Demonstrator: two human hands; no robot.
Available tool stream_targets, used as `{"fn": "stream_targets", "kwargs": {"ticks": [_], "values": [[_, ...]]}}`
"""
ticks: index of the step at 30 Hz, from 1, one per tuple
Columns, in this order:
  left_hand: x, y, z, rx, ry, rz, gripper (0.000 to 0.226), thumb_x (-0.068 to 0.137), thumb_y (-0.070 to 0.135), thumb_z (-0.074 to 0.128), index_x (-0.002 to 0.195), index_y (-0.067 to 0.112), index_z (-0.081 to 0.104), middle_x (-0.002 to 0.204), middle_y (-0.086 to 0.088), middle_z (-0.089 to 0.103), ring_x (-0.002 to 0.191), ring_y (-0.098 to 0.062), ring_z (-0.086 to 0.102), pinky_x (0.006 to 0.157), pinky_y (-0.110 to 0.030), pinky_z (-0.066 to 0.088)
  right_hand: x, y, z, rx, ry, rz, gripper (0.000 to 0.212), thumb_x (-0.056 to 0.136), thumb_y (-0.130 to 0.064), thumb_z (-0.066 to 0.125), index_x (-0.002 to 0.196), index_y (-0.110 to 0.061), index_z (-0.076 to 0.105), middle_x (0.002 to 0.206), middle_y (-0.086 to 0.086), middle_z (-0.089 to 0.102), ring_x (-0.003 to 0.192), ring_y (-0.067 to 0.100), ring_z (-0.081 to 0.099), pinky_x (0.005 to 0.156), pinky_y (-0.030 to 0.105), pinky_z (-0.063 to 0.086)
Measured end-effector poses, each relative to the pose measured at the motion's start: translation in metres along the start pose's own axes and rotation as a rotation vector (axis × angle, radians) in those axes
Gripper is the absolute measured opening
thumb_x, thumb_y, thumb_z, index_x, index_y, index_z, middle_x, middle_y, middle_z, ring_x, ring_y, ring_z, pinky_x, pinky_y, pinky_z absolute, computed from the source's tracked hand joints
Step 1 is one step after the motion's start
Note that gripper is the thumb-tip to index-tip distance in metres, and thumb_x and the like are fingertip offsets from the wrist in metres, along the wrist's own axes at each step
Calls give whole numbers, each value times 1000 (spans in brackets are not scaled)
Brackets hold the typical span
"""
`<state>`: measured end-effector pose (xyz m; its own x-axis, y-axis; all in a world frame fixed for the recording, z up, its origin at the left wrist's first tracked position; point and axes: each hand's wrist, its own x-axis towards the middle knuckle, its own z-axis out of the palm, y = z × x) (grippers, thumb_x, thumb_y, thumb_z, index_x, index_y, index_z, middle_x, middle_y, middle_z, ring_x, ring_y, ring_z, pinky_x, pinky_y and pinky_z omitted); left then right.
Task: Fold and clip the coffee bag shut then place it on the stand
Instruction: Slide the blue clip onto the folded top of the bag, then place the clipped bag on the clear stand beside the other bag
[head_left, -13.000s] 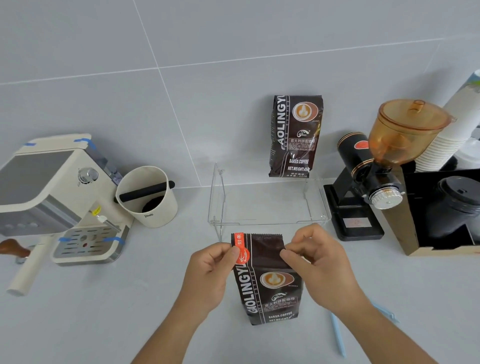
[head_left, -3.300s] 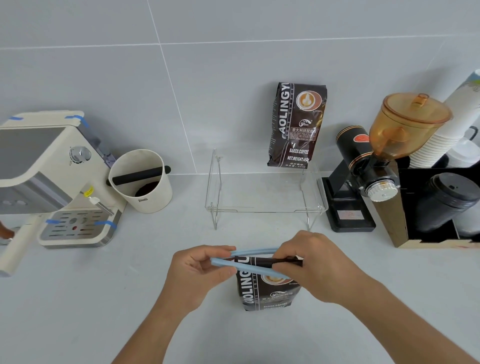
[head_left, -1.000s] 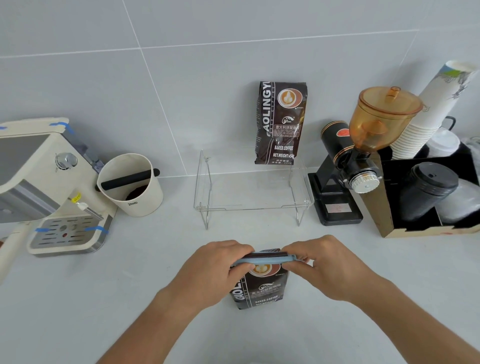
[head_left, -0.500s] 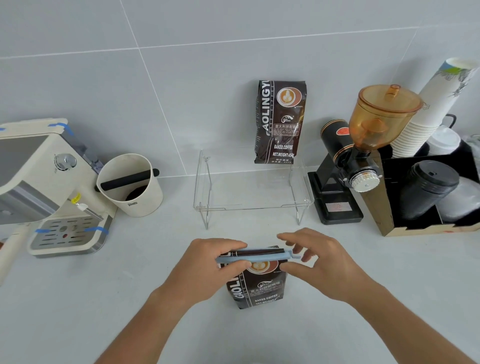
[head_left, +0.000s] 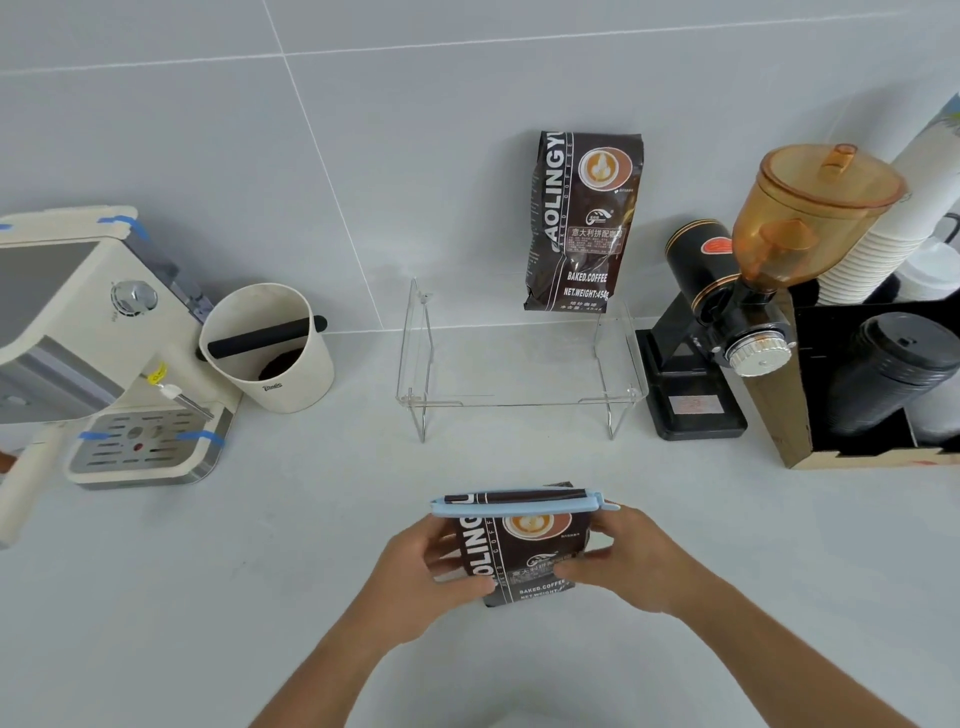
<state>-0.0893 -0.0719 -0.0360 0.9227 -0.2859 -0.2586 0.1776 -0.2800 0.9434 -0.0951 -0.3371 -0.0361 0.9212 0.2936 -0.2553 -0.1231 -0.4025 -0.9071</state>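
Note:
A dark brown coffee bag stands upright on the white counter near me, its top folded down. A light blue clip is clamped across the fold. My left hand grips the bag's left side and my right hand grips its right side, both below the clip. The clear acrylic stand sits farther back at the centre, apart from the bag. A second, taller coffee bag stands on the stand's back right part, leaning on the wall.
An espresso machine and a cream knock box stand at the left. At the right are a black grinder with an amber hopper and a box holding stacked black lids, with paper cups behind.
My hands pressed the blue clip shut over the folded top, then dropped from the clip to the bag's two sides. The bag has stayed where it was.

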Motion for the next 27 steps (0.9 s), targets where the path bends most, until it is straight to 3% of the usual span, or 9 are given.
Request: {"fn": "stream_targets", "kwargs": {"ticks": [3,7,12,17,22,27], "values": [[-1,-11,8,-39,-9,-27,55,64,13,84,110,38,66,116,7,73,106,-14,69,83,-31,59,-2,2,2,30,44,-4,57,70,-25,78,117,-52,59,118,-25,67,116,0,59,85,35,60],[-1,-12,13,-90,41,-39,53,67,10,81,111,36,68,115,4,74,102,-14,71,78,-27,59,-2,-1,4,34,93,8,54,66,-29,77,108,-57,60,110,-24,70,108,2,63,85,33,59],[0,-5,9,-61,69,-2,51,64,19,81,109,39,68,110,6,76,98,-16,72,85,-33,59,0,-13,2,62,107,-11,54,70,-16,78,104,-55,64,106,-21,72,103,4,65,79,27,60],[1,30,-3,-12,134,105,52,66,18,80,107,48,67,106,13,77,96,-11,72,80,-18,56,4,-38,-9,104,153,-63,51,71,-14,79,106,-49,65,105,-16,74,103,7,66,74,22,59],[4,67,-17,-33,177,189,48,66,18,80,109,37,68,104,13,77,93,-11,73,75,-18,57,11,-78,-28,126,186,-179,55,75,0,77,106,-44,68,105,-15,75,102,5,66,74,19,57],[11,104,-34,-53,226,292,48,64,32,77,111,35,68,104,15,77,93,-8,72,72,-15,56,25,-118,-47,135,176,-253,50,77,-3,76,119,-29,64,108,-14,74,107,7,65,75,19,58]]}}
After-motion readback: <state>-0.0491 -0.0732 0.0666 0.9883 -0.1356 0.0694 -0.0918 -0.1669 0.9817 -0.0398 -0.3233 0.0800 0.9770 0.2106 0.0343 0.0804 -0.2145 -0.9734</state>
